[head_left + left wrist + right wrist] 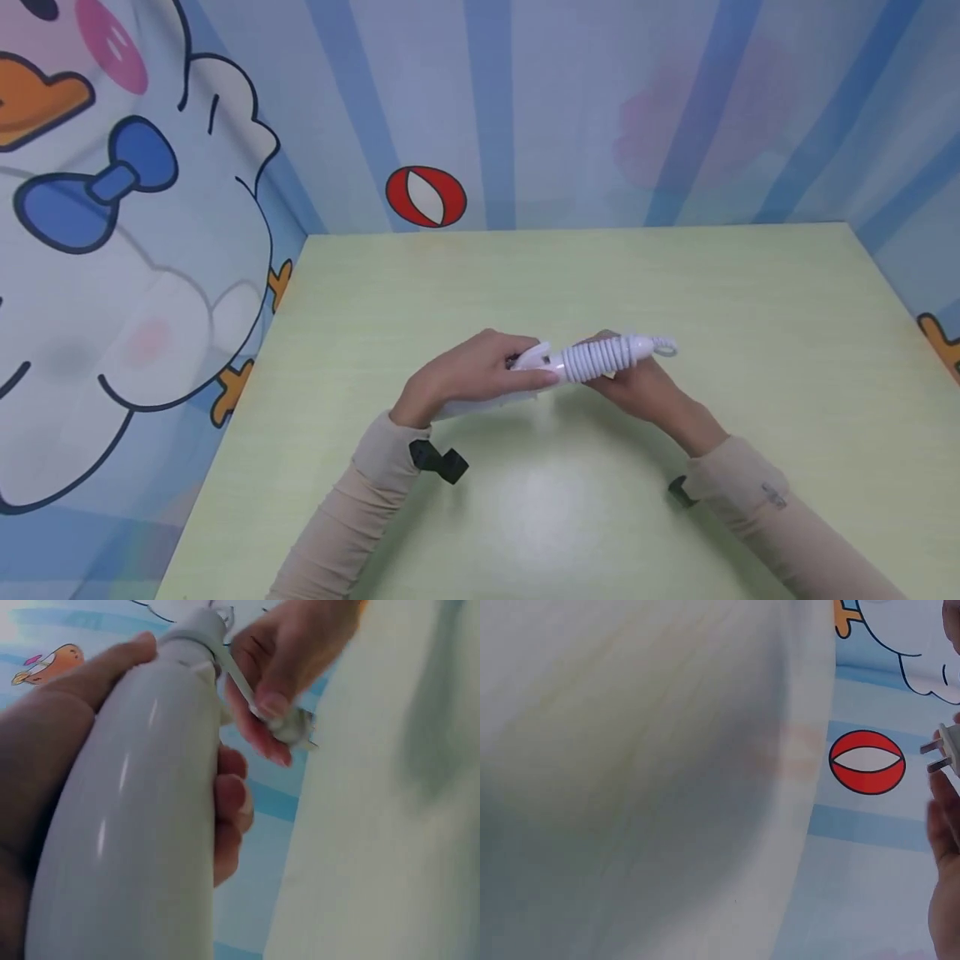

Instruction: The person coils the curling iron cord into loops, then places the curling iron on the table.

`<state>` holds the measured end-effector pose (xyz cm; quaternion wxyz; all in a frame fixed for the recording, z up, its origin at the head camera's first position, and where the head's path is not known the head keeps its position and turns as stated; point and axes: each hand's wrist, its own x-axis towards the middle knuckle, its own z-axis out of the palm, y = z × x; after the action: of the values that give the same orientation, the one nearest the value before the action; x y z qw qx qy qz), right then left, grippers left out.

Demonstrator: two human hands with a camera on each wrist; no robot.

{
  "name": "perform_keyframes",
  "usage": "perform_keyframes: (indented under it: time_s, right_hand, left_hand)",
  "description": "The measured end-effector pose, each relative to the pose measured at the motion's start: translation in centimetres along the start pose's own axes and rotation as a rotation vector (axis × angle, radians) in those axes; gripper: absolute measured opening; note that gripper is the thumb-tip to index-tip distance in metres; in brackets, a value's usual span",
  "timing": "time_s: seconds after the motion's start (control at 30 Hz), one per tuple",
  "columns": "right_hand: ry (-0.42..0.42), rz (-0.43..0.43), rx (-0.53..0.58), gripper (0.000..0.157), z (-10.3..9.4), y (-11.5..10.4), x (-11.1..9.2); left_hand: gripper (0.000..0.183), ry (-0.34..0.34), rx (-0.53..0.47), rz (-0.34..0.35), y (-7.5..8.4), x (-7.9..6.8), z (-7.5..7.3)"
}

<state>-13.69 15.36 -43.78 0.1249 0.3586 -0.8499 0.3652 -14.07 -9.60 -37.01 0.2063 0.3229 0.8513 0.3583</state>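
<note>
My left hand [480, 371] grips a white corded handheld appliance [150, 787]; its smooth rounded body fills much of the left wrist view. White cord [598, 358] is wound in several coils around its narrow end, where a small loop [664, 346] sticks out. My right hand [648, 387], just beyond the coils, pinches the plug [291, 727] between thumb and fingers. From the narrow end a stretch of cord runs to that plug. Two metal prongs of the plug [936, 754] show at the right edge of the right wrist view. Both hands are above the table.
The pale green table [555, 283] spreads beneath both forearms. Behind it stands a blue striped wall [562, 108] with a printed red ball [426, 197]. A large printed cartoon bird [150, 292] covers the left side. Dark wrist cameras [438, 461] sit at both cuffs.
</note>
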Motion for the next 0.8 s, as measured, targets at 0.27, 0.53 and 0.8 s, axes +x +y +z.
perform_keyframes:
  time_s: [0.27, 0.53, 0.8]
  right_hand:
    - [-0.162, -0.336, 0.046, 0.022, -2.5, 0.5, 1.0]
    - [-0.576, -0.100, 0.044, 0.017, -3.8, -0.5, 1.9]
    - [-0.603, -0.154, -0.202, 0.014, -2.9, -0.7, 1.8]
  left_hand:
    - [0.028, -0.104, 0.134, 0.110, -0.3, 0.0, 0.7]
    - [0.038, -0.190, 0.303, 0.102, 0.0, 0.2, 2.4]
    - [0.039, -0.162, 0.377, 0.027, -1.5, 1.1, 5.1]
